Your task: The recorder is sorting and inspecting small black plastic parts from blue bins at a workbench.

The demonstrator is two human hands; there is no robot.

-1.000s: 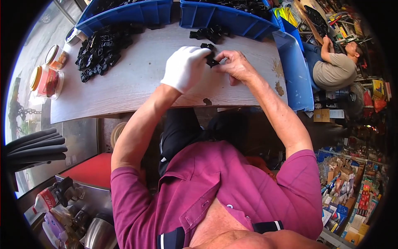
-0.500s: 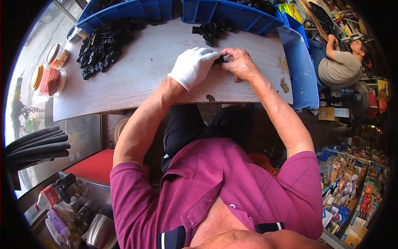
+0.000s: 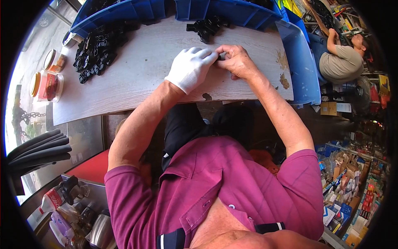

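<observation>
My left hand [image 3: 190, 69], in a white knit glove, and my bare right hand [image 3: 237, 62] meet fingertip to fingertip above the table. Pinched between them is a small black part [image 3: 221, 57], mostly hidden by the fingers, so its exact kind does not show. Just beyond my hands lies a small heap of black plastic parts [image 3: 207, 29]. A larger pile of similar black plastic pieces [image 3: 99, 50] spreads over the far left of the table.
The pale wood-look table [image 3: 145, 83] has chipped spots. Blue bins [image 3: 232, 13] line its far edge, and a light-blue bin [image 3: 302, 66] stands at its right. Lidded jars [image 3: 46, 85] sit at the left edge. A person [image 3: 342, 62] works at the far right.
The view has shifted slightly. Both hands stay together around the small black part, which is now more covered by the fingers.
</observation>
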